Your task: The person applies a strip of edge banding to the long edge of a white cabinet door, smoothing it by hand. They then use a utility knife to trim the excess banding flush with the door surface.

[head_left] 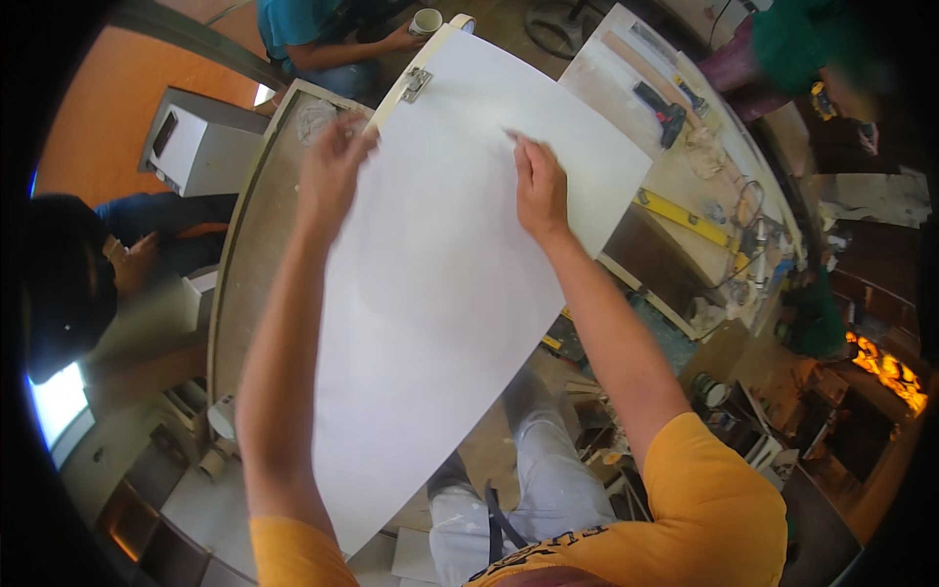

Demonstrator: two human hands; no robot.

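A long white panel (430,293) lies in front of me, its far end pointing away. A metal hinge (416,85) sits near its far left edge, beside a pale yellow strip (396,95) along that edge. At the panel's left edge is my left hand (333,171), its fingers bent and smeared by motion, so I cannot tell if it holds anything. My right hand (541,191) is over the panel's right half, thumb and fingers pinched together. A small, thin dark tip sticks out of that pinch, too blurred to name.
Right of the panel, a cluttered bench (577,73) carries a black-and-red power tool (662,112) and a yellow spirit level (688,219). A person in teal (293,34) holds a cup (425,22) beyond the far end. Another person (73,284) is at left, and one in green (797,49) at upper right.
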